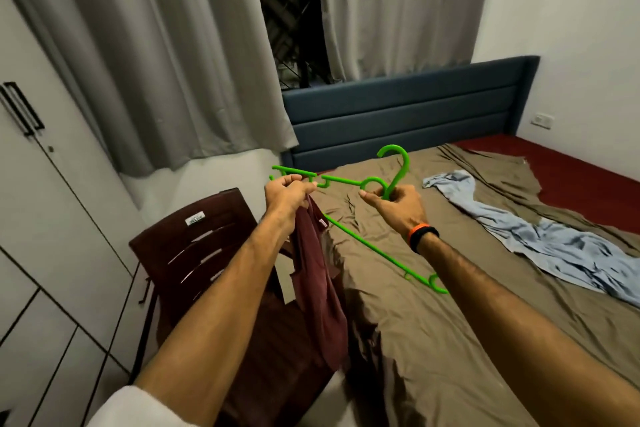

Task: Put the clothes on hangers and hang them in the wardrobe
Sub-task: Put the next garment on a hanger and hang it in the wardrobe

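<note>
A bright green plastic hanger (349,180) is held up over the near left part of the bed. My right hand (398,206) grips it at the base of its hook. My left hand (289,192) pinches the hanger's left shoulder end together with the top of a maroon garment (322,288), which hangs down limp below that hand. The hanger's lower bar runs down to the right under my right wrist. A light blue garment (554,246) lies crumpled on the bed to the right. The white wardrobe (45,218) stands at the left, doors shut.
The bed has an olive-brown sheet (433,340) over a red one and a dark blue headboard (398,114). A dark brown plastic chair (194,246) stands between the wardrobe and the bed. Grey curtains (156,62) hang behind it.
</note>
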